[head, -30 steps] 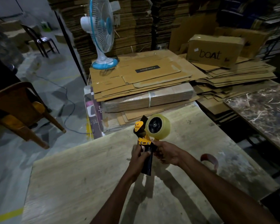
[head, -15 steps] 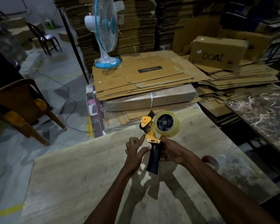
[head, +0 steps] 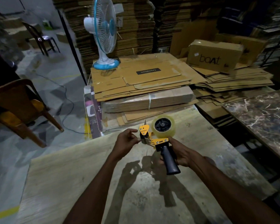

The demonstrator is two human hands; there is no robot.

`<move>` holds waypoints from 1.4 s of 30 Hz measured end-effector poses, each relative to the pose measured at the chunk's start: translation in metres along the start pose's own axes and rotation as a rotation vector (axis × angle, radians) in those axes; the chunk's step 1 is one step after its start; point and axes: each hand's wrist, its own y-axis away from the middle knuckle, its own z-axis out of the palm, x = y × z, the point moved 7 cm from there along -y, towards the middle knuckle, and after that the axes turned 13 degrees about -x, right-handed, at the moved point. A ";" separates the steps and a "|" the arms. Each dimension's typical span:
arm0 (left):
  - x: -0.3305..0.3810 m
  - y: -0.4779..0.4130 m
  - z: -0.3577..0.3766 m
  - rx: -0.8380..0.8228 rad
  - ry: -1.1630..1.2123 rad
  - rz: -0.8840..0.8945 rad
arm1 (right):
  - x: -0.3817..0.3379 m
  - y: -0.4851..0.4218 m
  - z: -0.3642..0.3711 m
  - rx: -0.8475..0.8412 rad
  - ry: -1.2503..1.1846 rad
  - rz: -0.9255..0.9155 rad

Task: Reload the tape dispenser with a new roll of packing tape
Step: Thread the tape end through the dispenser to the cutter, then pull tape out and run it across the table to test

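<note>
I see one yellow-and-black tape dispenser (head: 158,143) carrying one clear tape roll (head: 164,126) above the pale wooden counter (head: 71,175). My right hand (head: 179,153) clamps its handle; my left hand (head: 125,141) pinches at its front, beside one fan (head: 103,33).

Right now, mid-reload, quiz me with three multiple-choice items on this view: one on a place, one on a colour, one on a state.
1. Where does the table fan stand?
A. on the flattened cardboard stack
B. on the marble slab
C. on the floor

2. What colour is the tape dispenser frame?
A. red
B. yellow-orange
C. green

3. What holds the dispenser's black handle?
A. the left hand
B. nothing; it lies on the table
C. the right hand

Answers:
1 A, its blue base sits on the top sheet.
2 B, the plates beside the tape roll show it.
3 C, right-hand fingers wrap the handle, while the left hand works at the front end.
</note>
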 end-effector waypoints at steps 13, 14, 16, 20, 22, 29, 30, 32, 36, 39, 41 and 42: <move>0.034 -0.021 -0.014 -0.370 -0.600 0.149 | 0.001 0.012 -0.004 -0.092 -0.085 0.140; 0.036 -0.023 -0.014 -0.365 -0.687 0.184 | 0.002 0.013 -0.004 -0.100 -0.084 0.156; 0.039 -0.023 -0.011 -0.291 -0.880 0.269 | 0.003 0.014 -0.006 -0.122 -0.077 0.180; 0.032 -0.014 0.001 -0.142 -1.097 0.342 | 0.006 0.014 -0.011 -0.150 -0.115 0.182; 0.013 -0.013 0.005 -0.155 -1.066 0.190 | 0.008 0.014 -0.013 -0.161 -0.140 0.154; -0.031 0.001 -0.002 -0.028 -0.211 -0.125 | 0.021 0.020 -0.023 -0.120 -0.151 0.102; -0.036 0.003 0.002 -0.034 -0.134 -0.178 | 0.021 0.021 -0.024 -0.117 -0.131 0.105; -0.055 0.007 0.010 -0.024 0.035 -0.342 | 0.022 0.021 -0.025 -0.123 -0.086 0.113; -0.092 0.023 0.043 -0.123 0.298 -0.680 | 0.019 0.017 -0.030 -0.129 -0.029 0.095; -0.103 0.034 0.062 -0.228 0.400 -0.816 | 0.012 0.017 -0.032 -0.118 0.028 0.059; -0.104 0.045 0.078 -0.309 0.576 -0.902 | 0.007 0.019 -0.033 -0.112 0.049 0.046; -0.103 0.050 0.088 -0.343 0.707 -0.930 | 0.005 0.020 -0.033 -0.109 0.056 0.043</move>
